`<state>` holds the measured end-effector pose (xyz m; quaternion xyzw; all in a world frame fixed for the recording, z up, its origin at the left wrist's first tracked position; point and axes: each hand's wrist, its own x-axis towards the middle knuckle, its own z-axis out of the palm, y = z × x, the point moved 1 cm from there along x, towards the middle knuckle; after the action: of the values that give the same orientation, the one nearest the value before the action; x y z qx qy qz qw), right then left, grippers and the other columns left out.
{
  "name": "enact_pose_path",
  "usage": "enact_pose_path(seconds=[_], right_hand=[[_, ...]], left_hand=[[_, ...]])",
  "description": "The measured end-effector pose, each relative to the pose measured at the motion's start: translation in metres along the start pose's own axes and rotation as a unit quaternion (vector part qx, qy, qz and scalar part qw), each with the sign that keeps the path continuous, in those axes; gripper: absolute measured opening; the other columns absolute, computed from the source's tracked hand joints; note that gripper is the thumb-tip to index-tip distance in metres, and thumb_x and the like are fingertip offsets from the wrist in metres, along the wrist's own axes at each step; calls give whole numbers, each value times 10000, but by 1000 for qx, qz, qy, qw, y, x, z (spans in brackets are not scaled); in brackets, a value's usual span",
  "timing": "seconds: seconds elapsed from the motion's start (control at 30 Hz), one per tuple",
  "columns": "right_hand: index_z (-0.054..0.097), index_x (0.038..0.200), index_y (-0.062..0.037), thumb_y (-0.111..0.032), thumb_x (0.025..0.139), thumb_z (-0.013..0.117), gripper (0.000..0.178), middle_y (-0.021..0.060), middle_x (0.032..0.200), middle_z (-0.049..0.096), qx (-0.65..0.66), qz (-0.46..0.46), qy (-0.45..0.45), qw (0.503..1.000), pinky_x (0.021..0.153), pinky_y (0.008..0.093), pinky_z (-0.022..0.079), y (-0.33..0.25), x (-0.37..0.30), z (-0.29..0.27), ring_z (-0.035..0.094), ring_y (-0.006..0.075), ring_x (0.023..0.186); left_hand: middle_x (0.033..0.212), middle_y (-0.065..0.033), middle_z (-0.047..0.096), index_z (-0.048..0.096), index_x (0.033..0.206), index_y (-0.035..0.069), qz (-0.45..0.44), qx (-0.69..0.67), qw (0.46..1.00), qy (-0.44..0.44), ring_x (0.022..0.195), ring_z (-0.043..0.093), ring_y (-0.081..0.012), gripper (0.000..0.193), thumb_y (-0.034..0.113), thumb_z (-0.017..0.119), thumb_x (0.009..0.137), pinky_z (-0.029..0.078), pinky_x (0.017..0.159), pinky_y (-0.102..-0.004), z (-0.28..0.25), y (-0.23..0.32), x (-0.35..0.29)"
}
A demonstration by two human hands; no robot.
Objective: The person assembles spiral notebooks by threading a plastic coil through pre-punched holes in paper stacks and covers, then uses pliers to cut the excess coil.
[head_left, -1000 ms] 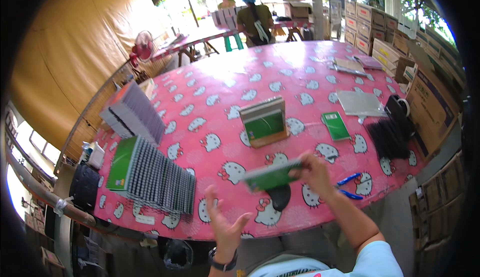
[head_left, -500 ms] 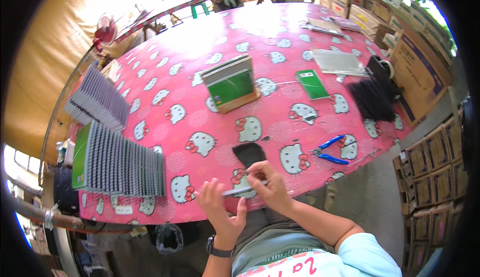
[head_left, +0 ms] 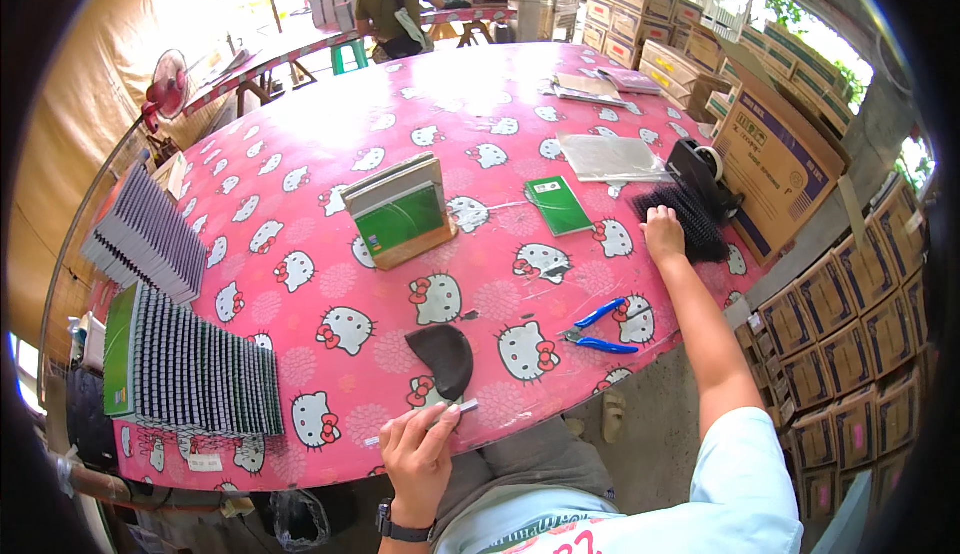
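In my left hand [head_left: 418, 462], at the table's near edge, a thin whitish strip-like thing [head_left: 469, 407] is pinched; its kind is not clear. My right hand [head_left: 663, 238] reaches far right, its bent fingers on the left edge of a pile of black spiral binding coils [head_left: 698, 222]. Just beyond my left hand lies a dark curved pad [head_left: 446, 358]. Blue-handled cutting pliers [head_left: 606, 338] rest between my hands, jaws pointing left. A green notebook [head_left: 560, 205] lies flat left of the coils.
Spiral-bound notebooks stand in a long stack [head_left: 200, 364] at left, another stack [head_left: 145, 234] behind it. Green-covered books stand in a wooden holder [head_left: 418, 250] mid-table. Clear plastic sheets [head_left: 613, 158], a tape dispenser [head_left: 700, 172] and cartons [head_left: 780, 169] are at right. Two people work in the distance.
My right hand has left the strip-like thing and reached right to the coils. My left hand, open before, has closed on that thing. The whole view has shifted.
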<state>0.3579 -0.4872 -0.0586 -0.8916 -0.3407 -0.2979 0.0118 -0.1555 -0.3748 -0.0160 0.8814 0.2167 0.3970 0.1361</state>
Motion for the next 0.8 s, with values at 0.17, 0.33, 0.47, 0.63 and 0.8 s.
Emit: enact_pose_path(seconds=[0.17,0.33,0.47,0.63,0.8], right_hand=[[644,884,-34,-122,808,612,121,159,830,651,61,-31,0,998,728,428,532,-1,19,-10,649,324,824],[615,1071,-22,-28,766,622,305,159,732,655,180,50,-24,982,739,419,512,-7,20,-44,647,346,746],[532,1184,-33,55,735,513,458,111,816,630,390,57,-85,915,719,359,496,-20,3,-73,632,238,781],[555,1237,-43,35,806,573,438,50,873,609,596,-87,-321,731,703,253,462,-162,-87,-191,562,93,804],[669,1050,-66,-1,810,649,249,77,954,648,670,-221,-288,648,694,293,514,-210,-123,-213,641,194,805]], left_hand=[[933,-10,661,719,950,149,-24,9,1000,9,851,593,-204,288,22,693,693,420,773,-343,-2,2,-2],[842,-27,639,719,911,128,-19,-10,1000,18,795,572,-217,232,48,725,693,406,717,-351,-3,4,3],[824,-24,624,709,909,123,-32,-32,999,7,793,561,-211,229,47,732,694,397,710,-345,-3,7,9],[801,-5,616,710,915,125,-75,0,997,-7,769,545,-196,218,57,738,710,381,702,-334,-9,-3,9],[792,6,612,713,905,128,-74,-26,996,-35,765,539,-184,207,65,742,710,371,706,-325,-16,-5,14]])
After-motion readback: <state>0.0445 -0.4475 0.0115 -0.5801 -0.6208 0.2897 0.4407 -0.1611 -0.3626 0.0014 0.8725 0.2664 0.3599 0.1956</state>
